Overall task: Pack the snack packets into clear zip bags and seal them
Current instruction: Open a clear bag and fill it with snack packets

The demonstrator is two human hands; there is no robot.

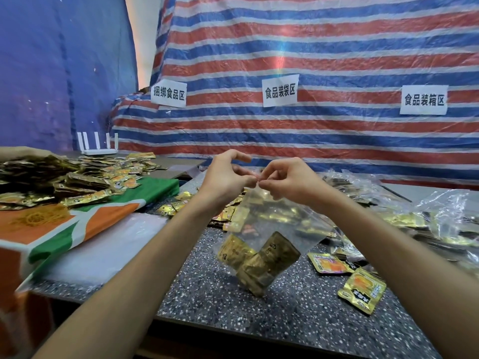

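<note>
Forearms (124, 275) reach up over the counter (207, 307). I record left grip (225, 177) and right grip (290, 182) both pinching the mouth of the clear zip bag (274, 221), held aloft so the gold snack packets (261, 263) settle low, likely clearing the zip for sealing.

A clear zip bag (274, 224) hung above the speckled table (207, 304).
Gold snack packets (261, 265) sat bunched in its bottom corner.

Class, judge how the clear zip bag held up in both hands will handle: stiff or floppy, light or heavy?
Probably floppy: the zip bag hangs limp from the left hand and right hand. Likely light but bottom-heavy: the gold packets slump in its lowest corner.
</note>
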